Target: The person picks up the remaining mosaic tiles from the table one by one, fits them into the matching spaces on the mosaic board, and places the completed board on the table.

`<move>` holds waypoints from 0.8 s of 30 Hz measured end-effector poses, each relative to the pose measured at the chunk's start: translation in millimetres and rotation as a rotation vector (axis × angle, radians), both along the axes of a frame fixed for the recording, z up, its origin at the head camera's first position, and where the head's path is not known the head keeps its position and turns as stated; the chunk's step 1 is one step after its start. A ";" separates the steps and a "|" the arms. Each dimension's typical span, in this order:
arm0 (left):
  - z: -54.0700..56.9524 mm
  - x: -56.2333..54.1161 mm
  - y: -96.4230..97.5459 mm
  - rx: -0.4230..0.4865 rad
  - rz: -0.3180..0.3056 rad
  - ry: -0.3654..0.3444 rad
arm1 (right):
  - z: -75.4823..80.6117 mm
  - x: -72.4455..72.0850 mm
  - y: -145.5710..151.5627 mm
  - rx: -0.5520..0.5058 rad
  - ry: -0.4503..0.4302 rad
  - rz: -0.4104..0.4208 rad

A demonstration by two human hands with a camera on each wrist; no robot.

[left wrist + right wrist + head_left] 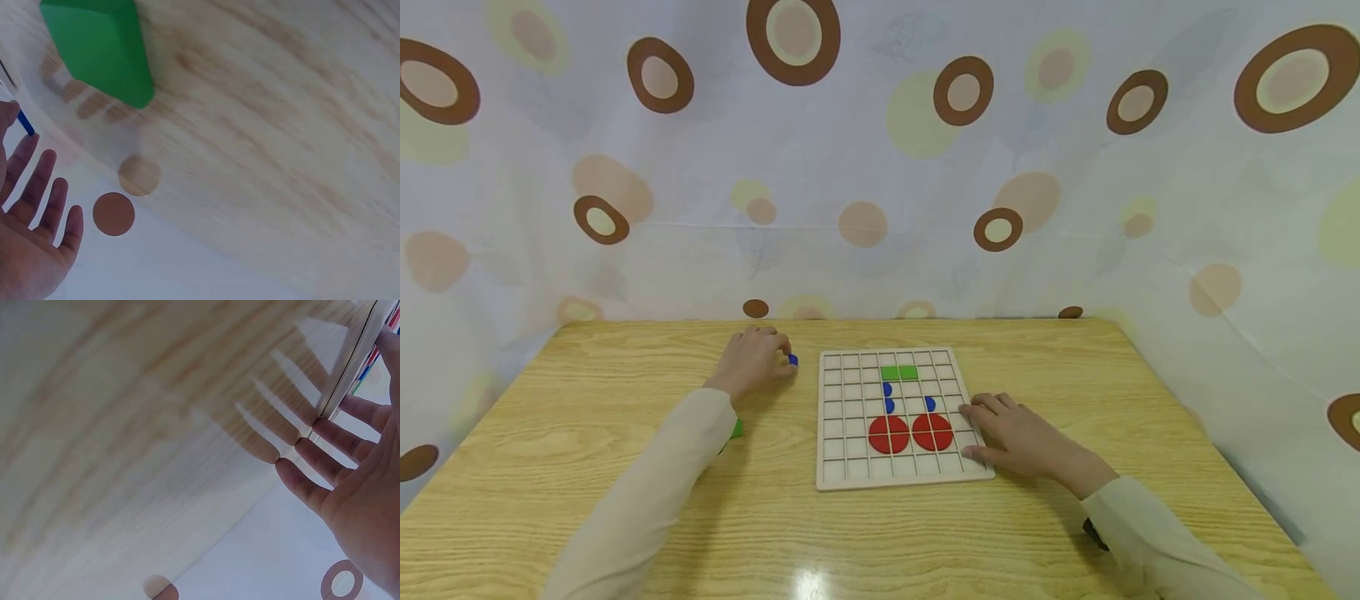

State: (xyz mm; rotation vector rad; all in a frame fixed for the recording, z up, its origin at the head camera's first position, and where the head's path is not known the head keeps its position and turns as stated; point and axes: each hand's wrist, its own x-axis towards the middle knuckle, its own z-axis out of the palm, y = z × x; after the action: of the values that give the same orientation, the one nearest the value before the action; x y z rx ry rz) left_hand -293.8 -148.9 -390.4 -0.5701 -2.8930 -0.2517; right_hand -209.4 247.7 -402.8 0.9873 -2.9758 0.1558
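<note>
My left hand (pixel 752 362) pinches a small blue piece (pixel 793 360) between thumb and index finger, left of the white grid board (pixel 853 483). In the left wrist view the blue piece (pixel 25 122) shows edge-on, with the other fingers spread. My right hand (pixel 1018 437) rests at the board's right edge, thumb and fingertips touching it, the fingers fairly straight. On the board lie two red discs (pixel 889 434), a green rectangle (pixel 898 372) near the top, and blue half-round pieces (pixel 890 405) between them.
A green block (pixel 100 50) stands on the wooden table (pixel 775 533), partly hidden behind my left forearm in the head view. A dark object (pixel 1095 535) shows beneath the right sleeve. A patterned curtain (pixel 880 167) hangs behind the table.
</note>
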 end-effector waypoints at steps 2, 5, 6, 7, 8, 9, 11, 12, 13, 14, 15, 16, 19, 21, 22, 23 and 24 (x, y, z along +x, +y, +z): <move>2.3 0.6 2.3 -0.010 -0.012 0.010 | -0.3 0.0 0.2 0.002 0.000 -0.003; 4.6 1.5 6.2 -0.014 -0.027 0.015 | -1.3 -0.5 0.6 0.004 -0.001 -0.006; 5.1 1.8 7.6 -0.015 -0.031 0.014 | -1.6 -0.6 0.6 0.004 0.001 -0.005; 5.5 2.3 9.0 -0.012 -0.035 0.010 | -1.9 -0.8 0.7 0.003 0.003 -0.003; 6.0 2.8 10.6 -0.007 -0.039 0.004 | -2.3 -1.0 0.9 0.002 0.007 0.000; 6.2 3.2 12.1 -0.003 -0.045 0.003 | -2.5 -1.0 0.9 0.002 0.007 -0.001; 7.0 4.0 15.3 0.000 -0.061 0.007 | -2.6 -1.0 0.8 0.000 0.007 -0.002; 7.3 4.4 17.2 0.001 -0.068 0.008 | -2.6 -0.8 0.9 0.000 0.008 -0.002; 7.5 4.7 19.0 0.003 -0.077 0.013 | -2.4 -0.6 0.9 0.000 0.007 -0.003; 7.6 4.8 20.9 0.004 -0.086 0.019 | -2.6 -0.5 1.0 -0.001 0.010 -0.001; 7.5 4.9 22.8 0.001 -0.095 0.028 | -2.4 -0.5 0.9 -0.001 0.005 -0.005; 7.7 5.3 24.9 0.000 -0.105 0.035 | -2.6 -0.6 1.0 -0.001 0.006 -0.005; 8.7 6.5 31.4 -0.006 -0.126 0.046 | -2.7 -0.7 1.0 -0.005 0.003 -0.007; 9.2 7.1 35.7 -0.014 -0.137 0.047 | -2.7 -1.0 0.9 -0.007 -0.002 -0.008; 9.6 7.4 37.9 -0.019 -0.142 0.047 | -2.9 -1.1 0.8 -0.007 -0.003 -0.008; 9.7 7.5 40.1 -0.026 -0.145 0.046 | -2.8 -1.1 0.7 -0.009 -0.004 -0.008; 9.6 7.6 42.4 -0.035 -0.148 0.043 | -2.9 -1.0 0.8 -0.009 -0.003 -0.007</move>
State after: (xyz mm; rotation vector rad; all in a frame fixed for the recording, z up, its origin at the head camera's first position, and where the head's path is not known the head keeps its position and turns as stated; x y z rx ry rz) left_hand -286.2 -106.5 -380.9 -0.7866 -2.8220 -0.2058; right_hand -210.4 248.5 -405.7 0.9772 -2.9779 0.1703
